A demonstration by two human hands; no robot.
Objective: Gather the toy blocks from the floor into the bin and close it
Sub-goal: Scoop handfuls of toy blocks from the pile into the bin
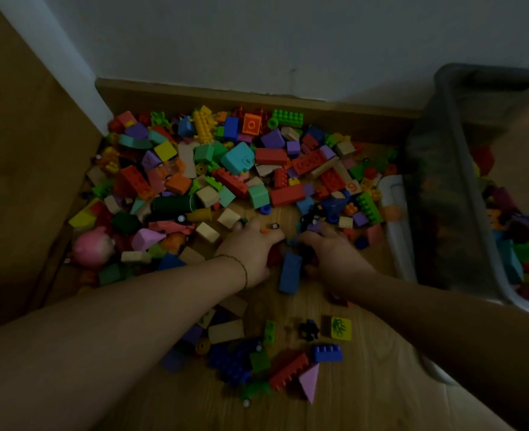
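Observation:
A big heap of coloured toy blocks point(232, 169) covers the wooden floor against the wall. More blocks point(288, 365) lie scattered near me. Both my hands are down at the heap's near edge, facing each other. My left hand point(250, 248) curls over a red block point(274, 256) and small pieces. My right hand point(331, 255) curls round dark and purple pieces point(311, 225). A long blue block point(289, 273) lies between the two hands. The translucent bin point(443, 194) stands at the right, lid off, with blocks inside point(524, 259).
A white wall and wooden skirting point(257, 98) close off the back. A brown panel point(24, 169) borders the left. A pink plush toy point(93, 247) lies at the heap's left edge. A white plastic piece point(395, 219) leans beside the bin.

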